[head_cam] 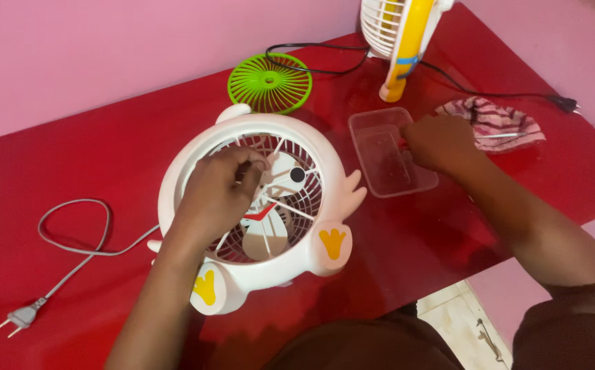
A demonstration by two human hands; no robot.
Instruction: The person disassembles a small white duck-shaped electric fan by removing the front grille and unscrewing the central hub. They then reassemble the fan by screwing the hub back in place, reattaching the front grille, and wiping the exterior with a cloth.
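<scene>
The left hand (219,195) gripped the white fan (256,212) blades, front grille (269,83) already removed, while the right hand (440,142) closed inside the clear tray (366,127).

The only package here is a clear plastic tub (386,154), rectangular with rounded corners, lying open on the red table (92,164) just right of the white fan (325,171). The right hand (441,142) rests over its far right rim, fingers curled at the edge. I see no labels, signs or screens anywhere.
</scene>
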